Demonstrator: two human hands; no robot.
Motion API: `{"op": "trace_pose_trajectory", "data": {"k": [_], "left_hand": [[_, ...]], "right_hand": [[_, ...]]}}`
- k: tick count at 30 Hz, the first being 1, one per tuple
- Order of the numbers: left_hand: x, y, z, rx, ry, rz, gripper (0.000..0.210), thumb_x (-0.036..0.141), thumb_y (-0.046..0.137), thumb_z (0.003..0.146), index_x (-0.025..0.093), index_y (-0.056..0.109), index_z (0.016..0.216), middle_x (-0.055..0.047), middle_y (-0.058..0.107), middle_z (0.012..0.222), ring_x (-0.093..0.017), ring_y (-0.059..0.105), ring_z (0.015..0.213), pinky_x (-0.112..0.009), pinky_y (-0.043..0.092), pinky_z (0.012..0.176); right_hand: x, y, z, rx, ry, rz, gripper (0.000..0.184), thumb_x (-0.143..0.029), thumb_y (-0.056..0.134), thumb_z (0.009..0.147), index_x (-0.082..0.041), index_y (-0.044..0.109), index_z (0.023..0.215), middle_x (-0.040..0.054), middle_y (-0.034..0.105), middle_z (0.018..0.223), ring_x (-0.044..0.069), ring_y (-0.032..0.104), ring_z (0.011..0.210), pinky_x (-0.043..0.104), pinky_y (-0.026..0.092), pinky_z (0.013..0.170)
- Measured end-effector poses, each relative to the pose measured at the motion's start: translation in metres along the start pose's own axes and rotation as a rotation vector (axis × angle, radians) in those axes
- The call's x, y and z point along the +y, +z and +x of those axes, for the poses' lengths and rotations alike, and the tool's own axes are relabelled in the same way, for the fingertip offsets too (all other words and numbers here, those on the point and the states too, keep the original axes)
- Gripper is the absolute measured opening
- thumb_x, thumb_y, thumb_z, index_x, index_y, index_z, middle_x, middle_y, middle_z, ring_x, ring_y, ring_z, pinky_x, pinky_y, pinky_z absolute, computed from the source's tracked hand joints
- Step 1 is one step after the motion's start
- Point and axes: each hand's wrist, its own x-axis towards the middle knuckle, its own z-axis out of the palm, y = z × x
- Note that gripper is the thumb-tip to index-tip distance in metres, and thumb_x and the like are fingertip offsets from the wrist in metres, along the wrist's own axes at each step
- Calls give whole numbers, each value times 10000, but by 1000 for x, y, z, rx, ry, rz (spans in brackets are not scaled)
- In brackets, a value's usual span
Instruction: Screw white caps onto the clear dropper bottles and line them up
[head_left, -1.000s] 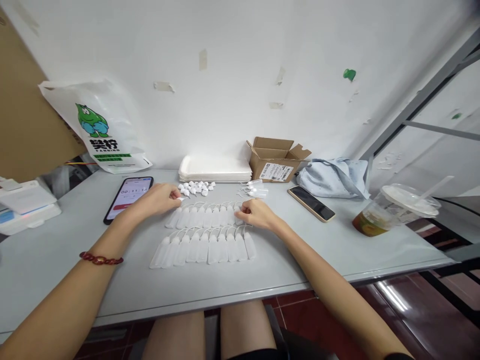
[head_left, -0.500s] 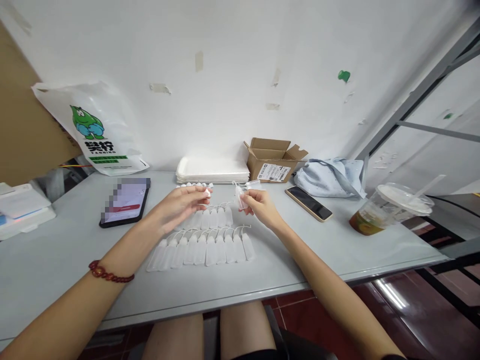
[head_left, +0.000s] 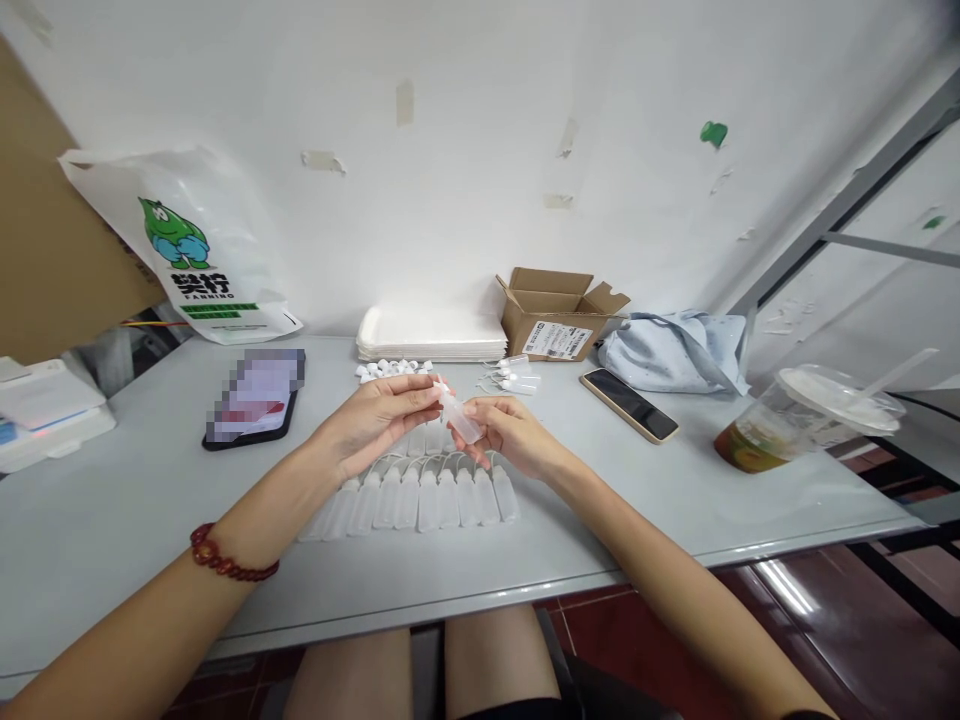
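Note:
My right hand (head_left: 514,430) grips a small translucent plastic squeeze bottle (head_left: 463,420), tilted with its top toward the left. At that top, my left hand (head_left: 382,415) pinches a small white cap (head_left: 441,390), mostly covered by the fingers; whether it is seated on the neck I cannot tell. Below the hands, a row of similar squeeze bottles (head_left: 427,500) with thin looped straps lies on the table, and a second row behind it is partly hidden by my hands. Loose white caps (head_left: 394,368) are gathered beyond my left hand. Several more bottles (head_left: 519,382) lie near the box.
White trays (head_left: 431,335) are stacked by the wall, beside an open cardboard box (head_left: 555,320). A phone (head_left: 630,405), a pale blue cloth bag (head_left: 675,350) and a drink cup (head_left: 795,425) stand right. Left are a tablet-like device (head_left: 259,395) and a white plastic bag (head_left: 202,250).
My hands have come together: the left brought its cap rightward to the top of the bottle in my right hand. The view has shifted slightly.

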Motion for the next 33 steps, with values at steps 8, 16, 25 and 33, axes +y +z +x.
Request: {"op": "trace_pose_trajectory", "data": {"k": [8,16,25,33], "left_hand": [[4,2,-4,61,117,130,202,282,787,667,178,719,825,-33,691,932,-158,620,899,-312,471,926],[3,13,-9,176,337,442,214,302,774,661,159,688,796,-44,706,874,-196,638,879,-336,497,861],[-2,1,-2,70,225,321,202,335,784,649,185,703,756,-22,690,848,-155,609,842,-298,467,815],[3,13,-7,177,290,412,206,326,787,637,169,696,734,-14,679,779,-150,599,775,-273,480,749]], "right_hand": [[1,-3,1,24,-6,77,329,-421,588,829,-114,630,719,-21,509,547,56,442,456,176,401,411],[8,-1,3,103,33,188,331,-453,653,780,-130,593,814,-8,557,657,44,421,467,169,378,396],[2,3,-1,78,133,243,267,-453,568,841,-224,452,913,-83,418,578,36,297,397,133,263,339],[3,7,-1,115,111,172,310,-506,546,840,-231,430,921,-79,426,581,39,290,412,150,265,370]]}}
